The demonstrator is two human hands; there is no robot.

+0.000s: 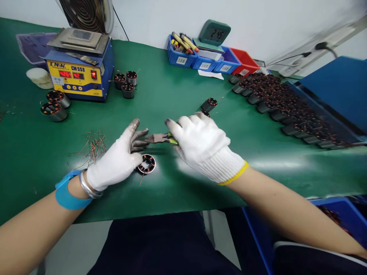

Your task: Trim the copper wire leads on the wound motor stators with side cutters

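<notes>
My right hand (200, 143), in a white knit glove, is closed around the green handles of a pair of pliers (157, 138). The jaws point left and reach the fingertips of my left hand (117, 158). That hand, gloved with dirty grey fingertips, has its fingers stretched out and apart. Below its fingers a round motor stator (146, 164) with copper windings stands on the green table, its edge at the lower fingers. A thin copper wire sticks out of its near side. Left of my left hand lies a pile of copper wire clippings (96, 147).
At the back left stands a blue-and-yellow CM558 solder pot (77, 76) with stators around it. Two stators (209, 104) lie beyond my right hand. Rows of stators (275, 101) fill the right. Blue bins (180, 59), a red bin (243, 61) and a clock (214, 32) line the wall.
</notes>
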